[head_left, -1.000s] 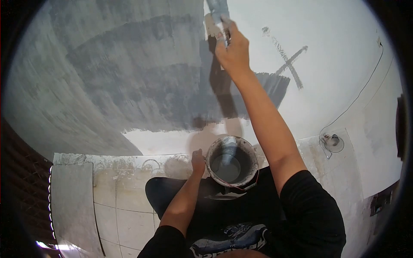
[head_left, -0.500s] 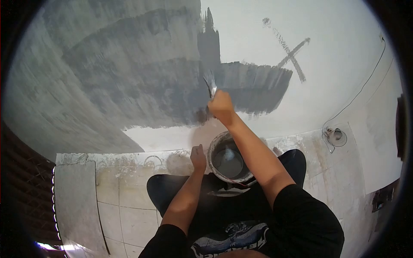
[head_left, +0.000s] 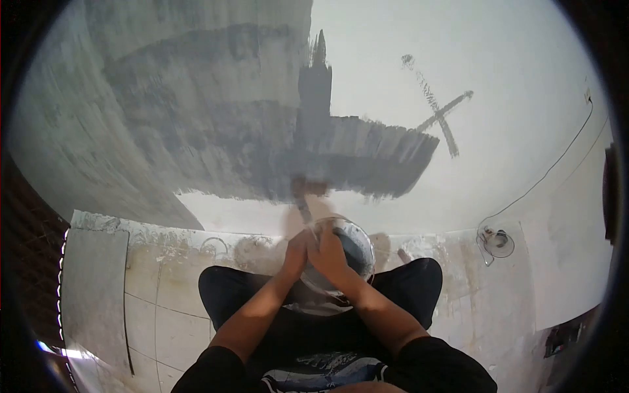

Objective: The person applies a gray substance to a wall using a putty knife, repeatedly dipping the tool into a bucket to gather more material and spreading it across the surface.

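My right hand is closed over the left part of the bucket's mouth. It still grips the paintbrush, of which only a small blurred part shows between my hands. Pressed close beside it, at the bucket's left rim, is my left hand. Its fingers look curled, but what they hold is hidden. The bucket stands between my knees with grey paint inside. Ahead, the white wall carries a broad area of grey paint, with a narrow upright stroke above it.
A grey X mark is on the wall at right. A thin cable runs down to a clear round container on the floor. A grey board lies at left on paint-spattered tiles.
My right hand has come down from the wall to the bucket with the paintbrush. My left hand now meets it at the rim. The view has shifted slightly.
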A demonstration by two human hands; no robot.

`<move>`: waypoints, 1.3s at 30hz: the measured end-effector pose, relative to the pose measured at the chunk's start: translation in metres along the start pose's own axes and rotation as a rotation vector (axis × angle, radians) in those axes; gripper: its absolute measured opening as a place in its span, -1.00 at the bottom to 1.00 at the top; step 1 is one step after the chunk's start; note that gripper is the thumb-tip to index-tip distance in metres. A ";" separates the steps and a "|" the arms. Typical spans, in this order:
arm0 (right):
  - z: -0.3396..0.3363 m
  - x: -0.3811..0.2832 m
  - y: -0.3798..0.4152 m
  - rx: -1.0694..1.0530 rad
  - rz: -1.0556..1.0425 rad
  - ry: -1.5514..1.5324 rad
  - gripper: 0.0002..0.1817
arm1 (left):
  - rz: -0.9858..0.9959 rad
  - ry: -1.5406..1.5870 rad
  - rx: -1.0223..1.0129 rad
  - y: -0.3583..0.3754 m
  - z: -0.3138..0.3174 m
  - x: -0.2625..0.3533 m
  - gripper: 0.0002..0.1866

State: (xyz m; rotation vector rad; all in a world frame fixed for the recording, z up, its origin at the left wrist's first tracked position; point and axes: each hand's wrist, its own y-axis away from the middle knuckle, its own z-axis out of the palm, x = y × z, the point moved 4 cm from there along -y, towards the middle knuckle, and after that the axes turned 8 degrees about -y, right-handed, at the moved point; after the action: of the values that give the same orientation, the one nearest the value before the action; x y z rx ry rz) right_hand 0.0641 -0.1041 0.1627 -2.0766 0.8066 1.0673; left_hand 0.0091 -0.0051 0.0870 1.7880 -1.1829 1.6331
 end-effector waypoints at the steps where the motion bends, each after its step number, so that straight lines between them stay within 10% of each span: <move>1: -0.011 -0.007 0.008 -0.013 0.013 -0.022 -0.67 | -0.053 0.083 -0.035 0.001 0.001 0.013 -0.63; 12: -0.069 0.003 0.039 -0.028 -0.124 -0.125 -0.37 | -0.183 0.053 -0.045 -0.028 0.018 0.093 -0.69; 25: -0.065 0.055 0.030 0.050 -0.089 -0.144 -0.36 | 0.644 -0.580 0.686 -0.216 -0.083 0.297 -0.63; 39: -0.062 0.061 0.031 0.105 -0.007 -0.135 -0.50 | 0.072 -0.898 0.472 -0.210 -0.044 0.209 -0.59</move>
State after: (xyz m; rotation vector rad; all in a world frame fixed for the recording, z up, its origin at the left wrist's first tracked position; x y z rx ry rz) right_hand 0.0971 -0.1845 0.1302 -1.8965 0.7704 1.1238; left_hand 0.1417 0.0814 0.3420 2.9910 -1.2526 1.1989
